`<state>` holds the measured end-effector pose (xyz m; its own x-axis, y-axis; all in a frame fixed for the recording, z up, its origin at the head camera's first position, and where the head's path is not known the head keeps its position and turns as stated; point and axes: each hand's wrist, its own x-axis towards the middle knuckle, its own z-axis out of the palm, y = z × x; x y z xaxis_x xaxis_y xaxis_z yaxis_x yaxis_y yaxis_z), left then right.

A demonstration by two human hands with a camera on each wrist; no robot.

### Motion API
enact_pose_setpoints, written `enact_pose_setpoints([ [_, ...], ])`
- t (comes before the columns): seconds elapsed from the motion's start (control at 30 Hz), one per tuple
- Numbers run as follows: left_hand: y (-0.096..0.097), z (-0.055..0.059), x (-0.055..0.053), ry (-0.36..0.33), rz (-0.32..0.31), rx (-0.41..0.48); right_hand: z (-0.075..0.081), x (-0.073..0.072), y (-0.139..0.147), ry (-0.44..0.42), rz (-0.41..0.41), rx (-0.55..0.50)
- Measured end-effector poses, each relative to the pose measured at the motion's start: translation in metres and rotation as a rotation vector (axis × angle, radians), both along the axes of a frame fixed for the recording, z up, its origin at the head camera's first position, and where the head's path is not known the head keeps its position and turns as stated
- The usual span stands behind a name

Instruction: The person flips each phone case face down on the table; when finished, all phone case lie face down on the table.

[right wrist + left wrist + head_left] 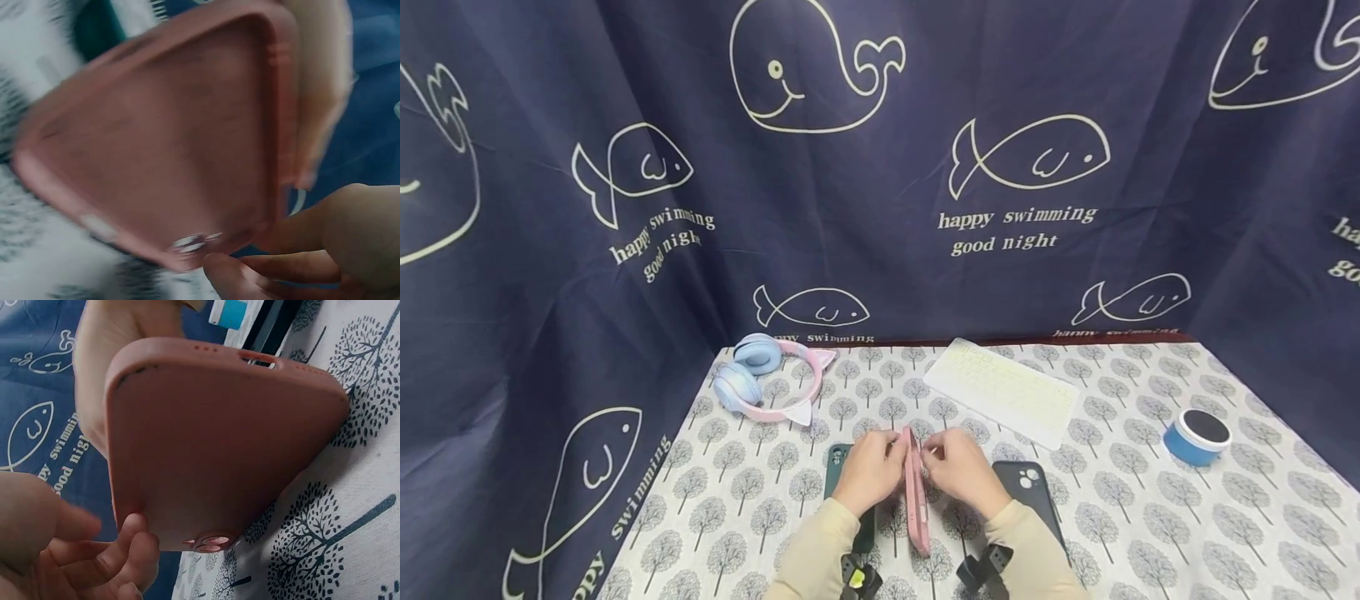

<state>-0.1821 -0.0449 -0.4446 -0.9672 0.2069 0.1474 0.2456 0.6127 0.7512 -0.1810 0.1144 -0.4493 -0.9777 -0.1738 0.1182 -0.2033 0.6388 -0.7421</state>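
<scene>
A pink phone case (914, 500) stands on edge between the two hands, over the patterned cloth. My left hand (874, 468) holds its far end from the left; in the left wrist view, curled fingertips (134, 528) touch the case's back near the camera cutout, and the thumb is blurred. From the right, my right hand (962, 467) pinches the same end by its rim. The right wrist view, blurred, shows the case's hollow inside (169, 137) with nothing in it. Beneath the left forearm lies a dark green phone case (835, 471), beside the right one a black phone case (1028, 492).
Cat-ear headphones (775, 379), pink and blue, lie at the back left. A white keyboard (1003, 392) is slanted across the back. To the right stands a round blue-and-white object (1197, 437) with a dark top. A navy curtain (880, 208) hangs behind the table.
</scene>
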Motion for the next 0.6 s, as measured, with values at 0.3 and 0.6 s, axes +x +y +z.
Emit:
enact_pose_setpoints([
  [0.3, -0.005, -0.006, -0.004, -0.041, -0.153, 0.082, 0.011, 0.003, -0.004, 0.023, 0.046, -0.070],
  [0.6, -0.004, -0.014, 0.000, -0.152, -0.196, 0.029, 0.015, 0.006, -0.002, -0.096, 0.058, -0.173],
])
